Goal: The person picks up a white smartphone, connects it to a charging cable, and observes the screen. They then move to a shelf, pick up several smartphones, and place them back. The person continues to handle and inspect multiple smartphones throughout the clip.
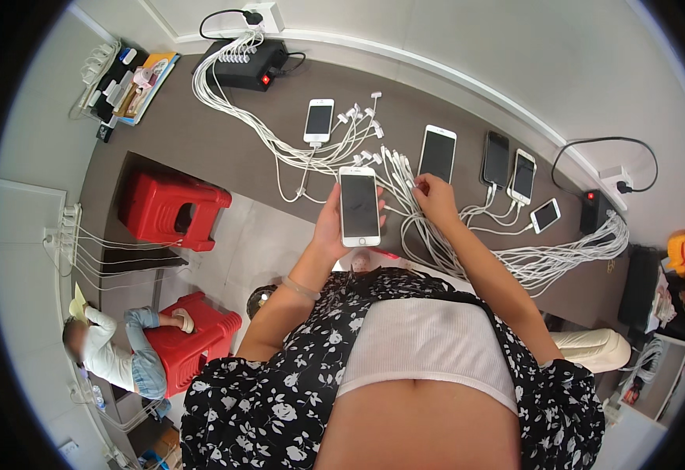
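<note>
My left hand [329, 227] is wrapped round a white smartphone [359, 205] with a dark screen, held upright in front of me. My right hand [436, 200] is closed in a pinch over the edge of a bundle of white charging cables [395, 168]; what lies between its fingertips is too small to make out. Just beyond the right hand lies a larger white smartphone [438, 153]. Further right are a black phone [496, 160] and a white phone [522, 177], both with cables plugged in, and a small white phone [546, 215]. Another white phone [319, 121] is plugged in further back.
A black charging hub [244, 64] with a red switch sits at the back left of the brown desk [193, 129]; a second hub [594, 211] stands right. Red stools [174, 207] are at the left, and a person [111, 348] sits beyond them.
</note>
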Demonstrator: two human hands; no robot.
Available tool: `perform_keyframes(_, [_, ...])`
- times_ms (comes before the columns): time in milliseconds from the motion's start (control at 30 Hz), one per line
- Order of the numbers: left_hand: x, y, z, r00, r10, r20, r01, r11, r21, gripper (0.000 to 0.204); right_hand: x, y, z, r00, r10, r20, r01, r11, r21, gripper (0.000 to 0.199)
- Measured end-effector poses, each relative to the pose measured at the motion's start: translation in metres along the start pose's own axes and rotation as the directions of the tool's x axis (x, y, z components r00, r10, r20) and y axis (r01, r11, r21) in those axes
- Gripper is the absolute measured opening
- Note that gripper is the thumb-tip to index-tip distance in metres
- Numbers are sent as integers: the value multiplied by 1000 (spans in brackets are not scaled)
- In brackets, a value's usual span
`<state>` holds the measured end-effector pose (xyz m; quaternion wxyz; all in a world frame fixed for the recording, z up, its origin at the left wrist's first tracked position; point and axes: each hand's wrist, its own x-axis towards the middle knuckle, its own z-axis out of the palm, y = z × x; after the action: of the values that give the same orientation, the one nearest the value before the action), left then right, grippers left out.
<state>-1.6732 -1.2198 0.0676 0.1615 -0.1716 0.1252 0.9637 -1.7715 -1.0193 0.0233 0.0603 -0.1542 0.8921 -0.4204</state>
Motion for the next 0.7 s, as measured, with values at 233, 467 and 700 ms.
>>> perform_keyframes(233, [22, 1, 40, 994, 106, 35, -108, 992, 67, 59, -7, -46, -59, 959, 166, 231, -284, 512, 810, 16])
perform_keyframes(467, [50, -10, 139, 956, 217, 199, -239, 967, 90, 75, -23, -91, -124, 983, -87, 160, -36, 768, 639, 30])
perform_keyframes(700, [61, -32, 173, 955, 277, 111, -276, 961, -21, 76, -45, -88, -127, 993, -103, 56, 11, 555, 832, 29])
